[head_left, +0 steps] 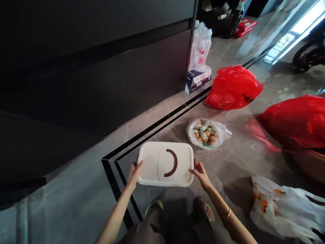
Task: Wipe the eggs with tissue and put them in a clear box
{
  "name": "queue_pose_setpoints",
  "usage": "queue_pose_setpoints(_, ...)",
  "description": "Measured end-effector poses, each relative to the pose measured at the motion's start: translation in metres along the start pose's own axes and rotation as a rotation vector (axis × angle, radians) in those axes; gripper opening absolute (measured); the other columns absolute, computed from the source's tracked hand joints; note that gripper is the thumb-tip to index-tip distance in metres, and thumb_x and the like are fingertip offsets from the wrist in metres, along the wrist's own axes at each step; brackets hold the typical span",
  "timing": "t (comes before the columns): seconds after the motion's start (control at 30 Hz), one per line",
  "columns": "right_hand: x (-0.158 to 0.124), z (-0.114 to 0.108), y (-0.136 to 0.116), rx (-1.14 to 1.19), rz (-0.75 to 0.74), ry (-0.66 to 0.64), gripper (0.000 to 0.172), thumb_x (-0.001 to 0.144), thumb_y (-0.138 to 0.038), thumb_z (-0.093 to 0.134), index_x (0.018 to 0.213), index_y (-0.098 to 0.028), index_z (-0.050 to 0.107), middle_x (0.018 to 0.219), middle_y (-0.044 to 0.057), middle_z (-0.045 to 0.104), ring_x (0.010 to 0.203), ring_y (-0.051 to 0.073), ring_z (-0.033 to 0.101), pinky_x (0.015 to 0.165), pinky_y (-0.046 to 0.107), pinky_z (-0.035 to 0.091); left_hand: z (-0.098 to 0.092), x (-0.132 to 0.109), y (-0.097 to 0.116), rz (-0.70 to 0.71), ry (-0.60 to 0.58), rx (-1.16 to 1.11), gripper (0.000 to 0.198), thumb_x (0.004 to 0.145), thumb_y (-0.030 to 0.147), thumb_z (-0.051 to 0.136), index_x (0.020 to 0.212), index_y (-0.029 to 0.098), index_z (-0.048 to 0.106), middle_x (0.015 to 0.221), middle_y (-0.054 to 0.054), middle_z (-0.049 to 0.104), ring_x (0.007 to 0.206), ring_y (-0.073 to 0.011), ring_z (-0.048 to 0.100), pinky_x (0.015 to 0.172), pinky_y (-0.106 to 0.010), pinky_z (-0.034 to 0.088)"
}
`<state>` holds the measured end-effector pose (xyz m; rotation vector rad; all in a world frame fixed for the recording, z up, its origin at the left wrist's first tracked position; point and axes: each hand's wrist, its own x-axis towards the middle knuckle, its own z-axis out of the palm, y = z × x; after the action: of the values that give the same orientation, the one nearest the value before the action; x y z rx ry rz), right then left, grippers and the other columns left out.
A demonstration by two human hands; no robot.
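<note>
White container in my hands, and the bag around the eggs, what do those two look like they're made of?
The white container looks like hard plastic with a smooth, low-sheen finish, judging by its rounded, moulded-looking edges. Its brown handle is probably plastic too. The bag seems thin plastic film: it's whitish, slightly see-through and crinkled.

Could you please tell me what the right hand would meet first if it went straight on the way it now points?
The white lidded box, which the right hand holds at its right end; beyond, the line seems to lead toward the dark cabinet, though depth is unclear.
</note>
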<state>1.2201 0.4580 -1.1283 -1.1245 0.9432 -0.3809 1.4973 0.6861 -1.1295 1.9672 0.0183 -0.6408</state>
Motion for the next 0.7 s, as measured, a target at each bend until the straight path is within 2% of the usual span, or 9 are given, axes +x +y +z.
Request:
queue_pose_setpoints(0.07,0.002,-0.001,0.018,-0.038,-0.003,-0.031,0.035,0.068,-0.044,0.079,0.081,-0.022,0.056,0.090,0.000,0.062,0.094,0.020,0.055,0.087,0.030,0.042,-0.001,0.010,-0.020,-0.017,-0.004,-0.012,0.060,0.071,0.069,0.062,0.101,0.017,0.059,0.092,-0.006,0.067,0.091,-0.0265,0.064,0.080,-0.039,0.051)
queue_pose_setpoints(0.13,0.003,-0.003,0.030,-0.043,0.008,-0.044,0.035,0.067,-0.044,0.080,0.082,-0.022,0.057,0.090,0.000,0.062,0.093,0.020,0.055,0.087,0.031,0.043,-0.004,0.016,-0.033,-0.041,0.023,0.001,0.061,0.072,0.074,0.056,0.095,0.018,0.061,0.091,-0.007,0.068,0.095,-0.0287,0.063,0.084,-0.040,0.050)
queue_pose_setpoints(0.23,0.005,-0.011,0.045,-0.011,0.046,0.007,0.036,0.073,-0.055,0.070,0.082,-0.022,0.059,0.090,0.002,0.062,0.090,0.019,0.057,0.086,0.032,0.047,-0.009,0.023,-0.041,-0.049,0.050,0.011,0.061,0.077,0.075,0.048,0.096,0.019,0.063,0.106,-0.010,0.069,0.115,-0.0309,0.057,0.094,-0.040,0.046)
queue_pose_setpoints(0.3,0.010,-0.015,0.056,-0.008,0.075,0.064,0.043,0.078,-0.064,0.058,0.085,-0.022,0.061,0.093,0.004,0.063,0.089,0.019,0.058,0.083,0.034,0.050,-0.010,0.029,-0.042,-0.050,0.029,0.012,0.059,0.075,0.073,0.051,0.098,0.020,0.065,0.110,-0.010,0.069,0.119,-0.0301,0.055,0.095,-0.038,0.046)
queue_pose_setpoints(0.4,0.022,-0.016,0.073,-0.057,0.101,0.093,0.048,0.074,-0.065,0.059,0.093,-0.022,0.063,0.094,0.006,0.066,0.082,0.021,0.060,0.073,0.035,0.052,-0.009,0.037,-0.042,-0.082,-0.066,0.029,0.061,0.064,0.074,0.061,0.086,0.017,0.068,0.085,-0.010,0.072,0.097,-0.0315,0.064,0.078,-0.039,0.052)
queue_pose_setpoints(0.5,0.032,-0.013,0.085,-0.144,0.087,0.091,0.046,0.069,-0.061,0.063,0.086,-0.018,0.066,0.083,0.007,0.070,0.075,0.022,0.060,0.070,0.035,0.050,-0.005,0.041,-0.044,-0.097,-0.163,0.031,0.066,0.057,0.079,0.061,0.071,0.014,0.066,0.060,-0.007,0.065,0.068,-0.0274,0.063,0.059,-0.037,0.050)
queue_pose_setpoints(0.57,0.035,-0.011,0.090,-0.212,0.060,0.117,0.042,0.068,-0.058,0.060,0.080,-0.018,0.066,0.081,0.008,0.070,0.076,0.024,0.060,0.072,0.035,0.049,-0.003,0.041,-0.047,-0.064,-0.186,0.029,0.062,0.057,0.075,0.063,0.068,0.014,0.065,0.058,-0.006,0.063,0.062,-0.0243,0.060,0.056,-0.034,0.048)
queue_pose_setpoints(0.7,0.038,-0.014,0.090,-0.361,0.039,0.166,0.033,0.065,-0.051,0.059,0.072,-0.019,0.065,0.074,0.007,0.071,0.074,0.024,0.058,0.071,0.035,0.045,-0.003,0.039,-0.049,0.032,-0.188,0.046,0.040,0.062,0.056,0.069,0.067,0.016,0.063,0.063,-0.005,0.065,0.067,-0.0235,0.059,0.060,-0.033,0.048)
